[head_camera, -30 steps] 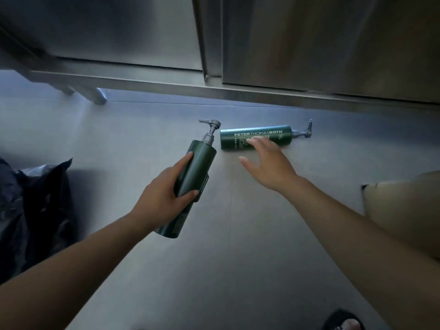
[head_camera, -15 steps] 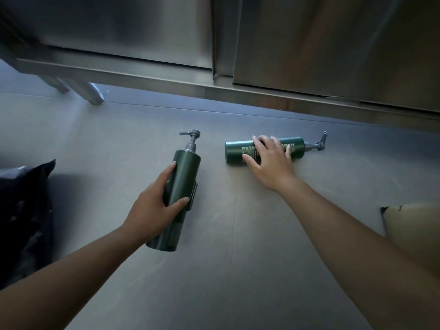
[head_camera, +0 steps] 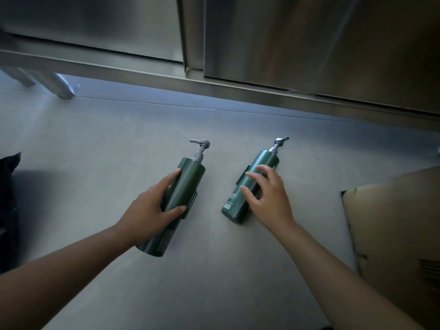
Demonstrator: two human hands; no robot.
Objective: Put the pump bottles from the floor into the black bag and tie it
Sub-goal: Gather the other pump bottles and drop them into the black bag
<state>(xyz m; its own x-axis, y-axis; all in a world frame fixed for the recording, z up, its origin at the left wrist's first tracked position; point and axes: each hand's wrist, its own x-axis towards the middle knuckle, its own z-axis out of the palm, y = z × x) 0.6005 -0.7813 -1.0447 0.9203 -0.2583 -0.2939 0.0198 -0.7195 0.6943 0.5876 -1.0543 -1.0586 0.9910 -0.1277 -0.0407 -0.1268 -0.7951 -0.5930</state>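
Two dark green pump bottles with grey pump heads are in front of me over the grey floor. My left hand [head_camera: 152, 208] is wrapped around the middle of the left bottle [head_camera: 188, 177], its pump pointing away from me. My right hand [head_camera: 266, 196] grips the right bottle [head_camera: 264, 160] from the right side, with the fingers curled over its body; the bottle is tilted with the pump up and away. Whether that bottle's base touches the floor I cannot tell. A corner of the black bag [head_camera: 8, 201] shows at the left edge.
A stainless steel cabinet [head_camera: 309, 44] with a low frame rail spans the far side, and one metal leg [head_camera: 59, 88] stands at far left. A flat beige board [head_camera: 395, 225] lies on the floor to the right. Grey floor [head_camera: 107, 139] stretches between bag and bottles.
My right hand has closed on the right bottle and swung it from lying crosswise to pointing away from me. The left bottle has stayed in my left hand.
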